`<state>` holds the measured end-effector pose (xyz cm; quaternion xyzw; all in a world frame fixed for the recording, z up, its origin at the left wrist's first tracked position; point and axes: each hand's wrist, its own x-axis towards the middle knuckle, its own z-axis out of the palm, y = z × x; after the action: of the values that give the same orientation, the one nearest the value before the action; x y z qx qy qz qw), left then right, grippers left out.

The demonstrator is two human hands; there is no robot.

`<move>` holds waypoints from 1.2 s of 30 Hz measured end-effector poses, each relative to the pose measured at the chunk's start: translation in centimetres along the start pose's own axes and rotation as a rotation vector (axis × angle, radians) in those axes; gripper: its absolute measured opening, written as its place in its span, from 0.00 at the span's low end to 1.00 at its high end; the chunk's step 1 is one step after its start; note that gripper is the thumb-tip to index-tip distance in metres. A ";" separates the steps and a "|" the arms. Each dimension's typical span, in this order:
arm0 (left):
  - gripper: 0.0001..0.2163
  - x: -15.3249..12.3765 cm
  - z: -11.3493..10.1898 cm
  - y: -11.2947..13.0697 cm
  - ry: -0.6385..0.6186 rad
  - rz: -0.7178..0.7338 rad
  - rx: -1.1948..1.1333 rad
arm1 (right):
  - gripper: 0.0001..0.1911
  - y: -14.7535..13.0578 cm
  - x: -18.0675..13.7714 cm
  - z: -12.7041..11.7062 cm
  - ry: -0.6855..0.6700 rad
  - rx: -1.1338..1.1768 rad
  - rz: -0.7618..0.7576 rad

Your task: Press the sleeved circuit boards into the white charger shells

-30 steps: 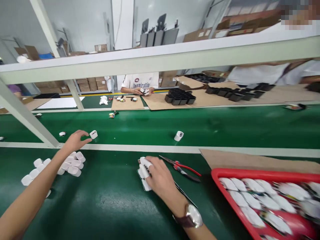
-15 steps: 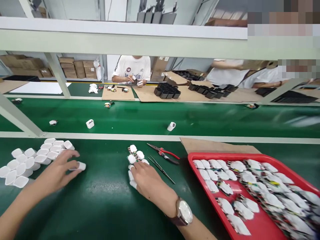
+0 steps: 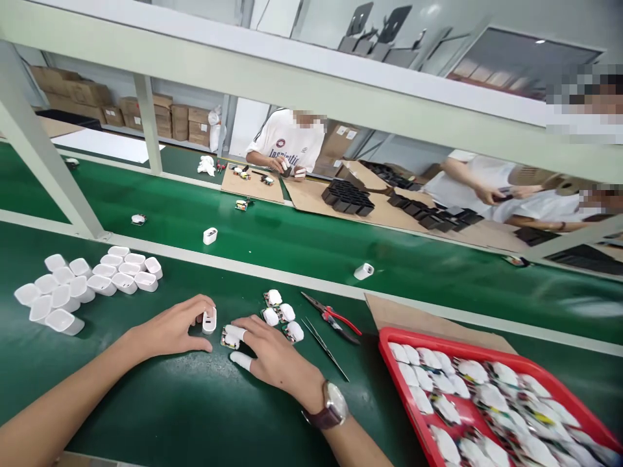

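My left hand (image 3: pixel 170 327) is closed on a small white plastic charger housing (image 3: pixel 209 322), gripping it at the fingertips low over the green bench. Close to its right, my right hand (image 3: pixel 270 353), with white finger cots, has its fingers on a circuit board with a white pad (image 3: pixel 230 337). Part of that board is hidden by the fingers. Several similar circuit boards (image 3: pixel 287 312) lie just beyond the right hand. Many open white housings (image 3: pixel 63 321) stand grouped at the left.
Red-handled pliers (image 3: pixel 333 318) and tweezers (image 3: pixel 325 349) lie right of the boards. A red tray (image 3: pixel 413 415) of padded boards stands at the right, by a cardboard sheet (image 3: pixel 389 314). Beyond a pale rail, the green belt (image 3: pixel 302 243) carries scattered parts. Co-workers sit opposite.
My left hand has brought the white housing rightward from beside the group. My right hand has drawn a circuit board left, out of the cluster towards the housing. The view has tilted.
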<state>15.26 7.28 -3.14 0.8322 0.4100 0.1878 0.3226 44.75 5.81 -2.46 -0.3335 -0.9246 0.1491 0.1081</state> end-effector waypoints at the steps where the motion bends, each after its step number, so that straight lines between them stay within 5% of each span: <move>1: 0.22 0.0 -0.1 0.0 0.013 -0.015 -0.015 | 0.12 0.0 0.4 0.6 0.011 -0.011 0.000; 3: 0.28 0.1 -0.1 -0.1 0.054 -0.031 -0.034 | 0.08 0.2 1.0 1.7 0.057 -0.022 -0.001; 9: 0.23 0.2 1.7 -0.7 0.052 -0.125 -0.064 | 0.22 0.0 1.0 1.8 0.447 0.134 0.013; 12: 0.29 0.1 2.8 -0.7 0.061 -0.084 -0.067 | 0.26 -0.6 0.5 1.6 0.536 0.168 -0.036; 24: 0.36 0.3 3.4 0.0 0.121 0.126 -0.030 | 0.28 -0.4 -0.5 3.9 0.494 0.120 -0.059; 36: 0.33 0.3 3.2 0.4 0.082 0.091 -0.014 | 0.28 -0.4 -0.2 3.6 0.459 0.075 -0.108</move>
<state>17.48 6.14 -5.13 0.8393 0.3832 0.2394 0.3024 43.58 4.64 -5.71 -0.3046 -0.8861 0.0975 0.3354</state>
